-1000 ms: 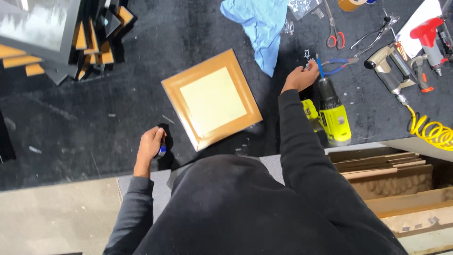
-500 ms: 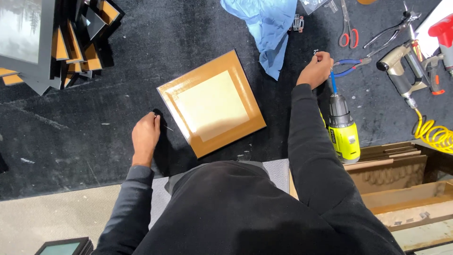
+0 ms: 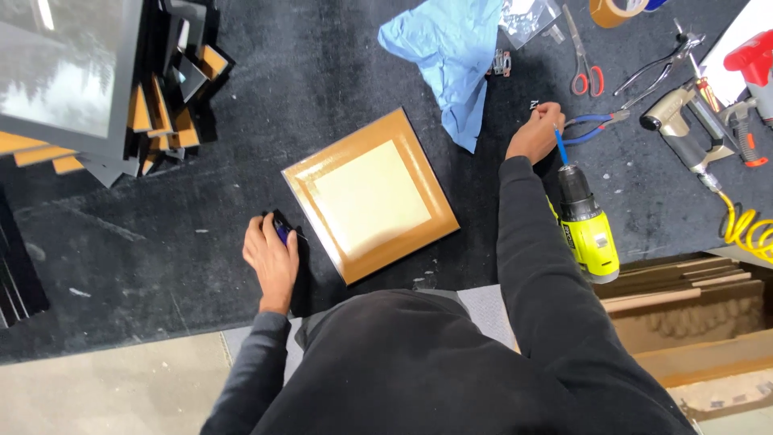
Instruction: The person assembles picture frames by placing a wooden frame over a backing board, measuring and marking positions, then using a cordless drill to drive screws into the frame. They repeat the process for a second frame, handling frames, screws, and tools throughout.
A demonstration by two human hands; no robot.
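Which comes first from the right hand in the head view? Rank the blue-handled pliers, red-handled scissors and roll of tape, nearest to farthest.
From the right hand:
1. Blue-handled pliers, just beside the hand on the dark mat, toward the tools.
2. Red-handled scissors, farther up the mat, beyond the pliers.
3. Roll of tape, at the top edge of the view, past the scissors.

Frame (image 3: 370, 196) lying centre on the mat (image 3: 241, 105); left hand (image 3: 271, 259) just left of it, right hand (image 3: 535, 134) right; cloth (image 3: 452, 56) behind; drill (image 3: 586, 224) right, pliers (image 3: 600, 126) possibly touching the hand.
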